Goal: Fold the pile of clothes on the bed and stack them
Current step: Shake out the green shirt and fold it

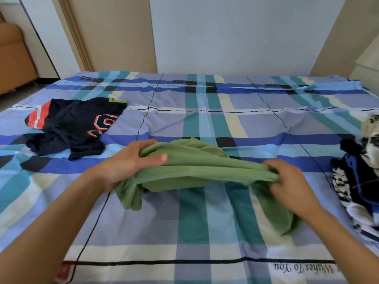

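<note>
Both hands, the left hand (131, 160) and right hand (291, 181), grip opposite ends of a bunched green cotton garment (196, 169) above the blue plaid bed sheet (205, 222), between a dark navy jersey (71, 128) and a heap of unfolded clothes (359, 177).

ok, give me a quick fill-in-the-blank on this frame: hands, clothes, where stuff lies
1. The left hand and the right hand both grip a ____ garment.
2. The dark jersey with orange numbers lies on the bed to the ____ of that garment.
3. The loose pile of clothes sits at the bed's ____ edge.

Missing words: green; left; right
</note>
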{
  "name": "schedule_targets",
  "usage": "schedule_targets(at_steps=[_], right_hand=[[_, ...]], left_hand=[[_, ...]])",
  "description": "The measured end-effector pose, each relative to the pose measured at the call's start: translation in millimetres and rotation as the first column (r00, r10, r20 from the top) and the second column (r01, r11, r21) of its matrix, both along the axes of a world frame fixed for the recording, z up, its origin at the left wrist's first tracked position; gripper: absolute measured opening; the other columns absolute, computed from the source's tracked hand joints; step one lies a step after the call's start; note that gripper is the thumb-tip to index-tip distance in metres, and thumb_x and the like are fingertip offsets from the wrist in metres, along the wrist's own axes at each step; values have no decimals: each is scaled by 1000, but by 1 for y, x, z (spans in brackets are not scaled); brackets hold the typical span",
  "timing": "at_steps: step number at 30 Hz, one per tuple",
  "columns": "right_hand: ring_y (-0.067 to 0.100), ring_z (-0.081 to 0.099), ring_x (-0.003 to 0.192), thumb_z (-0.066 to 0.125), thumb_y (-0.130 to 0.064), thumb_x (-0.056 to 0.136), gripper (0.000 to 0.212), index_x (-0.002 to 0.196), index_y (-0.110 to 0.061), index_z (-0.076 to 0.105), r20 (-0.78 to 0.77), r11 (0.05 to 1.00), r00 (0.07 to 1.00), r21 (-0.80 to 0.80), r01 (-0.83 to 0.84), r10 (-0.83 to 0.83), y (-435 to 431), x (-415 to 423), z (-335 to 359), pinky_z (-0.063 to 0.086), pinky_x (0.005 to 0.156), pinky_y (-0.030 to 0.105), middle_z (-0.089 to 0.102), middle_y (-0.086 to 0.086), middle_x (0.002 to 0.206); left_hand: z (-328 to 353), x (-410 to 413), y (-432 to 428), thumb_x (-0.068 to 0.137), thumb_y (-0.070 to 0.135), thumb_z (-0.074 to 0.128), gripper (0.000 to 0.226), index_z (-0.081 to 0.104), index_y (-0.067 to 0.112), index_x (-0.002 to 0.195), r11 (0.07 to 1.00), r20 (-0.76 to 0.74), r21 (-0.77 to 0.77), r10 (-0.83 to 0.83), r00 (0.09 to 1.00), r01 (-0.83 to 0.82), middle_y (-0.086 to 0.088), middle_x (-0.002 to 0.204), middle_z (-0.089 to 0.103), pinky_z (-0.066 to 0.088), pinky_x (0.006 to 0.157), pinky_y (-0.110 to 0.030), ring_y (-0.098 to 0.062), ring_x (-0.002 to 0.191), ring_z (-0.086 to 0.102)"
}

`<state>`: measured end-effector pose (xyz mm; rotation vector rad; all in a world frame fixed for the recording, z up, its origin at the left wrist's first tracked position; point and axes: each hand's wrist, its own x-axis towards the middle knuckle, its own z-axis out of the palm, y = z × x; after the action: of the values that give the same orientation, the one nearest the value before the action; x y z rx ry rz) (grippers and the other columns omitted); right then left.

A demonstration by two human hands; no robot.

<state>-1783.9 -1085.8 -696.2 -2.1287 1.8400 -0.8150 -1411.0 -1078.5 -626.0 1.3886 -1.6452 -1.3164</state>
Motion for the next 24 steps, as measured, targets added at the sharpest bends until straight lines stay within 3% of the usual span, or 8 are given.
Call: schedule_targets(at_steps=[3, 5, 9, 13, 16, 19, 21, 24], right_hand=[[16, 63, 72, 64, 13, 79, 39, 84, -26, 64, 428, 992, 900, 127, 27, -79, 2, -4, 21, 46, 68, 30, 72, -2, 79], [19, 64, 70, 66, 4, 87, 24, 85, -21, 66, 610, 976, 789, 207, -68, -74, 7, 2, 34, 48, 68, 30, 71, 4, 81], [17, 66, 71, 60, 1, 92, 22, 85, -18, 69, 758, 905, 651, 300, -301, -35, 24, 27, 47, 52, 63, 25, 70, 4, 80], [16, 65, 74, 65, -1, 90, 21, 84, -22, 69, 743, 873, 666, 276, -401, 70, 32, 50, 53, 51, 67, 26, 69, 4, 83], [11, 58, 61, 73, 0, 82, 20, 87, -16, 62, 670, 945, 736, 171, -277, 95, 31, 60, 58, 48, 59, 20, 67, 4, 75], [11, 50, 54, 76, -7, 76, 28, 91, -22, 57, 584, 999, 812, 45, -20, -10, 21, 50, 51, 43, 56, 23, 67, 1, 73], [10, 54, 60, 74, -7, 77, 31, 94, -27, 56, 575, 991, 814, -37, 128, -84, 15, 34, 41, 44, 62, 23, 68, 0, 75], [10, 65, 84, 76, -15, 81, 35, 108, -22, 55, 689, 973, 704, 9, 229, -172, 10, 10, 31, 50, 80, 28, 71, -3, 87]], left_hand=[[-16, 12, -9, 48, 82, 75, 84, 52, 33, 112, 978, 561, -207, 131, 817, -15, 7, 96, 67, 52, 78, -31, -12, 88, 66], [-35, -1, -6, 48, 95, 57, 105, 42, 36, 134, 907, 725, -402, 232, 649, 126, 8, 120, 57, 44, 95, -39, -17, 112, 56], [-65, -51, 12, 65, 88, 59, 116, 19, 30, 157, 767, 667, -481, 8, 745, 424, 9, 157, 26, 22, 121, -43, -14, 145, 27], [-62, -103, 27, 69, 61, 80, 112, 17, 30, 157, 766, 383, -562, -92, 919, 311, 15, 157, 29, 29, 118, -32, -7, 144, 31], [-42, -134, 24, 67, 41, 83, 83, 43, 35, 140, 815, 232, -549, -66, 971, 187, 16, 124, 63, 49, 99, -34, -9, 113, 61], [-15, -147, 11, 67, 42, 71, 29, 66, 28, 91, 896, 409, -394, -27, 912, 203, 9, 81, 69, 56, 77, -42, -17, 79, 67], [2, -149, 5, 79, 33, 72, 21, 69, 13, 79, 953, 391, -243, -74, 917, 181, 0, 73, 69, 57, 75, -37, -18, 69, 65], [33, -145, 7, 89, 23, 72, 18, 72, 6, 93, 997, 114, -45, -60, 992, 66, -7, 87, 77, 59, 78, -35, -24, 80, 74]])
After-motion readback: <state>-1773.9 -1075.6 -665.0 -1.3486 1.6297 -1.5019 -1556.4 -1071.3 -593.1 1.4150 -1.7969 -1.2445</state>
